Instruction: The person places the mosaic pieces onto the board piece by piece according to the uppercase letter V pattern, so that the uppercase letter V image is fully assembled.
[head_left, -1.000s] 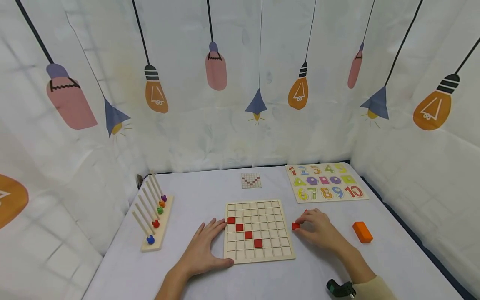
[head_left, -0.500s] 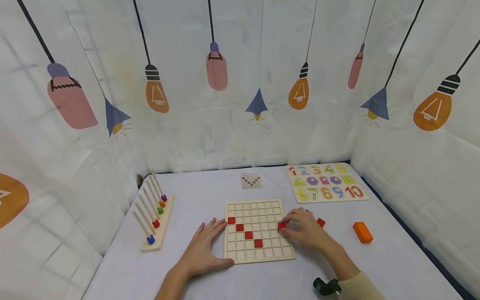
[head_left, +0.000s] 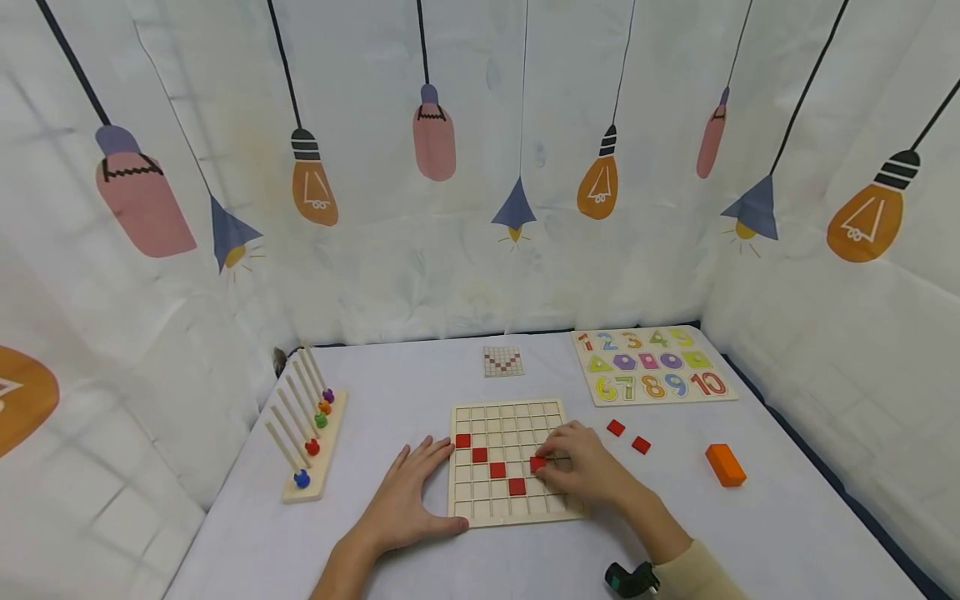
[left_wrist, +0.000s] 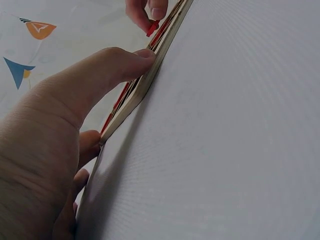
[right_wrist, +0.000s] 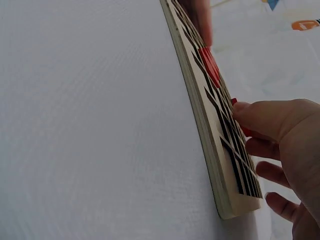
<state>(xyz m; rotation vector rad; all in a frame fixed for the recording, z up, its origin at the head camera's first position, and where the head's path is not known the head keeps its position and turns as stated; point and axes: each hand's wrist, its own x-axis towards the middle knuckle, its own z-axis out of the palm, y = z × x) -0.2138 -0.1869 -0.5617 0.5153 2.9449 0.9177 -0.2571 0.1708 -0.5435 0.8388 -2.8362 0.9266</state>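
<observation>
At lower centre, the right hand [head_left: 585,471] pinches a red tile [head_left: 537,464] over the board [head_left: 506,422]; the left hand [head_left: 412,500], fingers extended, rests against its left edge. Tile-placing seems underway; next likely calls for aligning, then releasing.

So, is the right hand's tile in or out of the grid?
Out: the left wrist view shows the red tile pinched by the right hand, above the board.

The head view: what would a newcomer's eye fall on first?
Probably four red square tiles stepping diagonally down the pale wooden grid board at lower centre, where the right hand pinches another red tile. Next come pink, blue and orange cartoon lamps across the white backdrop above.
</observation>
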